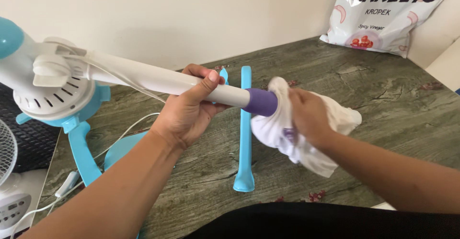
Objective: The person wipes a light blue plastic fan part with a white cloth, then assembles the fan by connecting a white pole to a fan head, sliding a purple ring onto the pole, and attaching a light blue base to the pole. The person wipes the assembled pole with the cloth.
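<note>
At the far left edge sits part of a white fan (9, 181) with a wire grille and a smooth plastic control panel, a thin white cord (96, 160) trailing past it. Above that is a rounded motor housing (52, 88), glossy white plastic with a ring of slotted vents and teal trim, its teal leg (84, 155) angling down to the surface (383, 100), which has a grey-green, weathered wood-grain look.

From the housing a smooth white pole (158, 80) runs rightward and slightly downward, held above the surface. The left hand (189, 109) is wrapped around the pole from below, fingers curled over it and the thumb laid flat along the top. Just past that grip the pole ends in a matte purple collar (261, 101).

Under the pole, a long, flat teal plastic strip (245, 138) lies on the surface, widening to a rounded end near the viewer; a second teal piece peeks out behind the left hand.

The right hand (309, 116) clutches a crumpled white cloth (297, 133), soft and wrinkled, pressing it against the end of the purple collar, fingers closed into the fabric.

At the upper right, a glossy white snack bag (383, 18) leans against the pale wall.
</note>
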